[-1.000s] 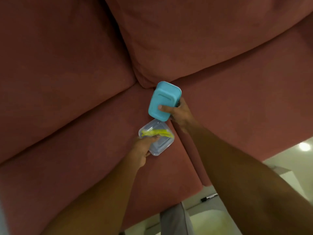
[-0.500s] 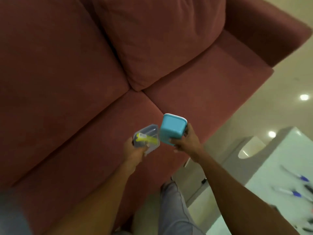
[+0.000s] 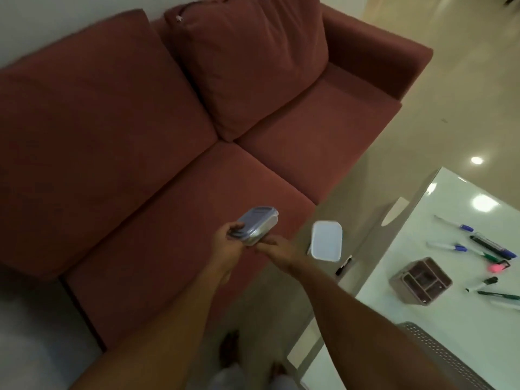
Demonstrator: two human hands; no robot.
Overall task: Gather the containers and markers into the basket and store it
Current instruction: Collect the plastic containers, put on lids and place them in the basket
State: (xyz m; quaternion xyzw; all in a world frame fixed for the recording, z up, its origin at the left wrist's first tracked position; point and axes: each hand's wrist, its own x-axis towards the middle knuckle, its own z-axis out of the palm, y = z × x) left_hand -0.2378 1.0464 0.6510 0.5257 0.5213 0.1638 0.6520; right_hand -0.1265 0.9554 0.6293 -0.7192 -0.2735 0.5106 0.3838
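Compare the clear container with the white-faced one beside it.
The clear plastic lidded container is see-through and greyish; the white-faced rectangular container looks opaque. The left hand grips the clear one over the red sofa seat; the white-faced one shows over the beige floor beside the right hand, any grip hidden. Both are small rounded rectangles.

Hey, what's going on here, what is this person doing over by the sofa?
A person stands in front of a red sofa. The left hand grips a clear lidded container. A pale rectangular container shows just beyond the right hand, but blur hides whether it is gripped. Markers lie scattered on the white table next to a compartmented organiser. A grey basket shows at the lower right.
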